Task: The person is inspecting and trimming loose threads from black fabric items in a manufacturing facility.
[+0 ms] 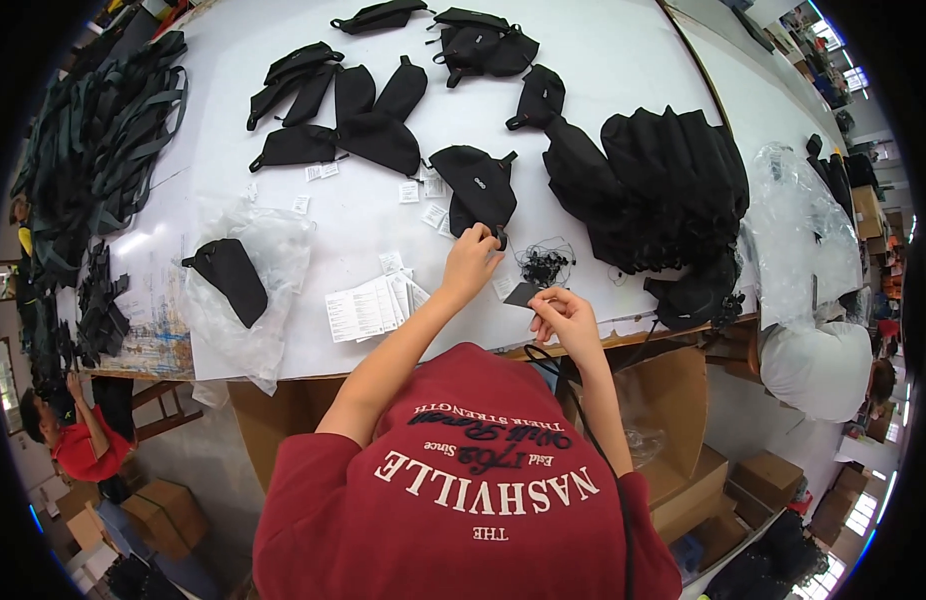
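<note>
A black fabric pouch (473,185) lies on the white table in front of me, its narrow end pointing my way. My left hand (471,262) has its fingers closed at that near end; the exact grip is partly hidden. A small flat black card (521,294), like a hang tag, is pinched in my right hand (566,318). Just beyond the card is a tangle of thin black cords (545,263). Printed white paper labels (368,308) are stacked beside my left forearm, and a few loose white labels (409,192) lie around the pouch.
Several black pouches (378,130) spread across the far table. At the right rises a big heap of black pouches (663,190). A clear plastic bag (213,340) with a pouch (228,280) on it sits left. Dark straps (103,150) pile at far left; a person in red (88,450) is nearby.
</note>
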Demonstrator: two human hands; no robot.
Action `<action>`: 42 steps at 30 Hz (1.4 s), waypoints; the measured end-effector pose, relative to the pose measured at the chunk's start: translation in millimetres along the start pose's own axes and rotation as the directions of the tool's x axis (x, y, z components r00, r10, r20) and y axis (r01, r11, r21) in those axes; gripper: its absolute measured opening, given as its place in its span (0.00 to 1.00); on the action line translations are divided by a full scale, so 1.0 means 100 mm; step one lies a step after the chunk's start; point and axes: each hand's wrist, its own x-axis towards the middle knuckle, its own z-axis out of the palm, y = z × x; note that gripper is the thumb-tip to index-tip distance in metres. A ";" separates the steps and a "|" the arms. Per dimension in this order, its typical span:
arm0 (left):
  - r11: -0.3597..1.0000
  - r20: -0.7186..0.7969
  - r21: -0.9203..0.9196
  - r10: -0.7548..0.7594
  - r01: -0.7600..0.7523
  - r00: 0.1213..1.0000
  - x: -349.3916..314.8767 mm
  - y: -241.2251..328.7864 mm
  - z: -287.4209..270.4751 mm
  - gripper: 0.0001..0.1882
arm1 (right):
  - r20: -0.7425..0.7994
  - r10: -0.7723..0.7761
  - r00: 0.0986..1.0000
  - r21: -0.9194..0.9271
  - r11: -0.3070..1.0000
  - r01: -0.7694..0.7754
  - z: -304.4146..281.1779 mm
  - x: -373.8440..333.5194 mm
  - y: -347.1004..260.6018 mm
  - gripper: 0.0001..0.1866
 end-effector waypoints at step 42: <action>0.541 0.359 -0.712 -0.269 0.448 0.894 -0.71 1.33 -1.47 0.05 | 0.207 -0.328 0.922 0.275 0.924 0.267 0.43 -0.65 -0.41 0.05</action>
